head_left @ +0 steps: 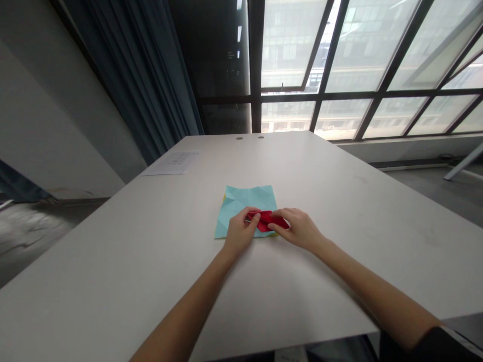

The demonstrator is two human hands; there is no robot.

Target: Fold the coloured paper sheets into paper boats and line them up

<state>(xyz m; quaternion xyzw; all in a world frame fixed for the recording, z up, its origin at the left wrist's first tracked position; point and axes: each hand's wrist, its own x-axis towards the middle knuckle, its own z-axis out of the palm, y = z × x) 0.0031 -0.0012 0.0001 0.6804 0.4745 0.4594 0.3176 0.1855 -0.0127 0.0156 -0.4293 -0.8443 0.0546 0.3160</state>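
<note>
A folded piece of red paper (266, 220) is held between both hands, above a sheet of creased light-blue paper (247, 195). My left hand (241, 229) pinches the red paper's left end, thumb on top. At its right end, my right hand (298, 226) grips it between thumb and fingers. Part of the red paper is hidden by the fingers. Bits of yellow show along the edges of the blue sheet, beneath it.
The white table (151, 281) stretches away toward the windows (294, 45). A printed sheet of paper (173, 163) lies near its far left edge. Two round dark spots are at the far end. A blue curtain (139, 65) hangs beyond the left side.
</note>
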